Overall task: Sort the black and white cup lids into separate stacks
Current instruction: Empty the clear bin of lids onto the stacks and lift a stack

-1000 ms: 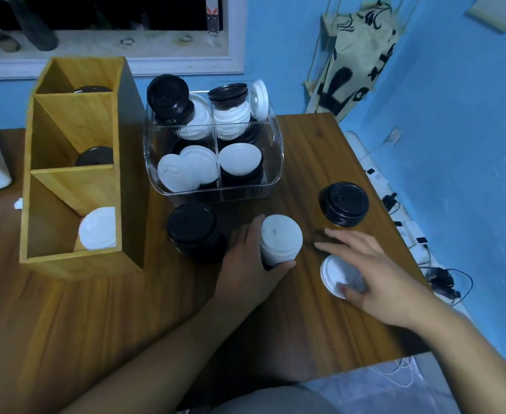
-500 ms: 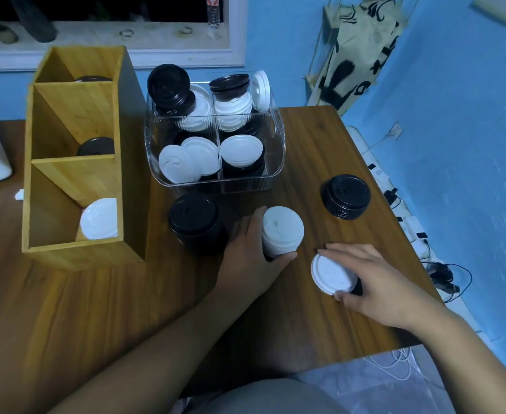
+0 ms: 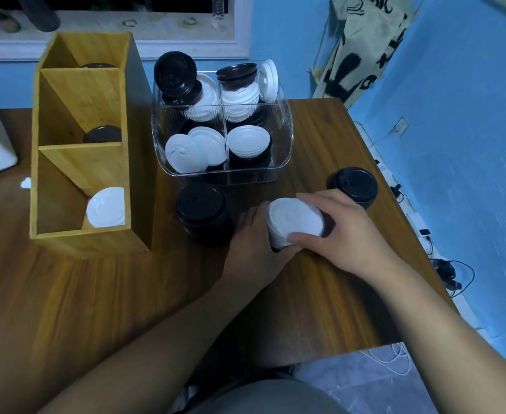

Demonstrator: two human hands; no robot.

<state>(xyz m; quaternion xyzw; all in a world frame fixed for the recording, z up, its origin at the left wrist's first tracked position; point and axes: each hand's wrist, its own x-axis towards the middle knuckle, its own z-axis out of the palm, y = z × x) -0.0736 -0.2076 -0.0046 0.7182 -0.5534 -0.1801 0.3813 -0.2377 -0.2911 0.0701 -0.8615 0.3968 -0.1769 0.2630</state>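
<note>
Carrying a single white lid point(image 3: 295, 216), the right hand point(image 3: 347, 234) had crossed from the bare worktop point(image 3: 320, 300) to the top of the white stack point(image 3: 275, 239) within the last half second. The lid now sat on, or just above, that stack. Full seating could not be confirmed.

By this evidence one more white lid was nearly sorted, while the clear bin point(image 3: 289, 138) behind held many mixed lids, so the task was judged far from complete.

- Right fingers point(image 3: 314, 200): curled over the lid's far rim, thumb on the near rim, clamped on the lid.
- Left hand point(image 3: 251, 249): wrapped round the stack's left side, steadying it.

Two black stacks stood on the worktop: one point(image 3: 201, 209) just left of the white stack, one point(image 3: 352, 185) to its right.
</note>
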